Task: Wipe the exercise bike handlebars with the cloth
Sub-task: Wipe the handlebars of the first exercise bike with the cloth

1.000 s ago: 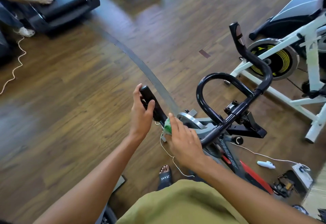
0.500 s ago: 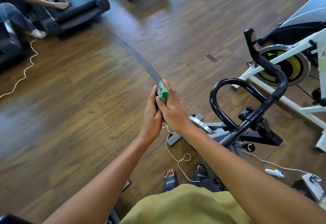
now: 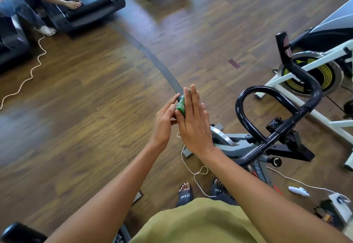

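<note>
1. Only the head view here. Right hand [image 3: 193, 128] is flat, fingers straight and together, pressing the green cloth [image 3: 181, 106] onto the far left tip of the bars [image 3: 237, 108]. Its thumb is tucked under, so I can't see whether it pinches the cloth.
2. Left hand [image 3: 163, 122] is on the other side of that same tip, fingers half bent along it. The tip is hidden between the two hands, so I can't tell if this hand really grips it or just steadies it.
3. The rest of the bars, meaning the black centre loop and the upright right horn, sits off to the right of both hands, well apart from the cloth.
4. What matters next: the left arm of the bars runs from the covered tip back toward the person and rightward to the middle. So the length left to wipe lies behind and right of the cloth. My guess is the next stroke pulls back along that line. The right hand is the nearer one to the loop and horn.
</note>
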